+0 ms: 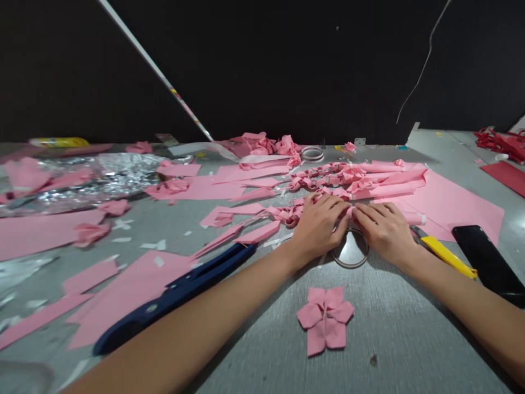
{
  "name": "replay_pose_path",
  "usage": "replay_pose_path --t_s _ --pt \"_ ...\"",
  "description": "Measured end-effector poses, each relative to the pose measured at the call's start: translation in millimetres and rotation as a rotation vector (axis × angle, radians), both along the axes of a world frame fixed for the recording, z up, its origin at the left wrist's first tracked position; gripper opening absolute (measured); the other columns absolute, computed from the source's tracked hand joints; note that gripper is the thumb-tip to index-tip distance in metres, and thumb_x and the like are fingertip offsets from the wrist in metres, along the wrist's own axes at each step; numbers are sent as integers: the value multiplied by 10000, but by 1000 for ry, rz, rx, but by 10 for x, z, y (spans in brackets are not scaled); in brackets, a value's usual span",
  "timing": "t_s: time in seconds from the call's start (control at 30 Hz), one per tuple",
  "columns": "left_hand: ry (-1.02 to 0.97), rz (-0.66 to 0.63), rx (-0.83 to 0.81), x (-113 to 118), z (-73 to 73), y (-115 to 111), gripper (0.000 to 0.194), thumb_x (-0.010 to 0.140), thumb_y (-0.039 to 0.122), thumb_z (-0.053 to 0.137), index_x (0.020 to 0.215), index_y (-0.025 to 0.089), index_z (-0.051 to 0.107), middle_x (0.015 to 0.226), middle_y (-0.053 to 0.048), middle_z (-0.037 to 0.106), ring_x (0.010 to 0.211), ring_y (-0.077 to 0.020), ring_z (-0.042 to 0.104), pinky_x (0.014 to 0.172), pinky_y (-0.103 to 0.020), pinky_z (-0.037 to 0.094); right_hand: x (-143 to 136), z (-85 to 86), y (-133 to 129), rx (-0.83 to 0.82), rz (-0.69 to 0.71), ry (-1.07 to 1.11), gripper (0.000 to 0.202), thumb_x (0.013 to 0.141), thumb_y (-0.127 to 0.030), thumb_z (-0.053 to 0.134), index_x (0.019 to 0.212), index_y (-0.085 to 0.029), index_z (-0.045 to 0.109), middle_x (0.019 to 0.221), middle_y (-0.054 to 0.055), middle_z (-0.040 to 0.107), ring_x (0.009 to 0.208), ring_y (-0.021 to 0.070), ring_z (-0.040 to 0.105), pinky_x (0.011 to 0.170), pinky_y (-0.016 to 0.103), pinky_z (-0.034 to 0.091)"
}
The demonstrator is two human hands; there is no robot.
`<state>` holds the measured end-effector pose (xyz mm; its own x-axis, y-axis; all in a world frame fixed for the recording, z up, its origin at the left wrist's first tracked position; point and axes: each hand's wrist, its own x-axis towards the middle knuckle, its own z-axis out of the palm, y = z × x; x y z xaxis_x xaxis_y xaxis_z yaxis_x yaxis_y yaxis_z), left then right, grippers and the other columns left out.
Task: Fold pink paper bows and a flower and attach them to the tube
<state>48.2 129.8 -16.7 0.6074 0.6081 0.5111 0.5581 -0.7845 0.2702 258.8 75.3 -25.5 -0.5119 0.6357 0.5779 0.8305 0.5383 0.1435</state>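
Observation:
My left hand (322, 225) is closed, its fingers curled over the near end of a pink paper bundle, thumb and fingertips together. Close beside it, my right hand (383, 227) is closed over a pink paper-wrapped tube (410, 218) whose pale end sticks out to the right. What the fingertips pinch between the hands is mostly hidden. Just below them a roll of clear tape (350, 265) lies flat on the grey table (402, 339). Nearer to me is a folded pink paper flower (326, 320). Curled pink paper strips (289, 215) trail leftward from my left hand.
Dark blue scissors (176, 298) lie beside my left forearm. A yellow cutter (447, 256) and a black phone (488, 262) are by my right forearm. Pink sheets (135, 293), silvery plastic (123, 175) and tape scraps spread left. A black wall (287, 65) stands behind.

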Motion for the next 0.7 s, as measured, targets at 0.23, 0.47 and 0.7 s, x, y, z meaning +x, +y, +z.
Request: replay_pose_path --t_s 0.23,0.47,0.7 --pt "-10 -7 -10 2 5 -7 179 1079 283 521 1133 208 674 1142 -75 784 1105 -297 689 1069 -533 374 -10 14 -15 3 0 -10 371 1040 -87 557 1365 -164 719 1328 131 795 1094 306 735 910 469 485" --pt "-3 -12 -15 -4 -4 -4 194 1053 240 518 1171 207 667 1179 -89 770 1139 -307 682 1090 -541 359 -2 14 -10 25 -5 -11 338 1044 -96 570 1337 -169 723 1332 121 796 1100 297 737 912 455 485" --pt "-11 -14 -17 -1 -2 -5 202 1092 263 484 1182 211 658 1177 -79 769 1151 -295 677 1102 -537 352 3 31 -19 31 8 -26 334 1056 -92 558 1346 -152 712 1352 119 789 1113 294 734 919 457 482"
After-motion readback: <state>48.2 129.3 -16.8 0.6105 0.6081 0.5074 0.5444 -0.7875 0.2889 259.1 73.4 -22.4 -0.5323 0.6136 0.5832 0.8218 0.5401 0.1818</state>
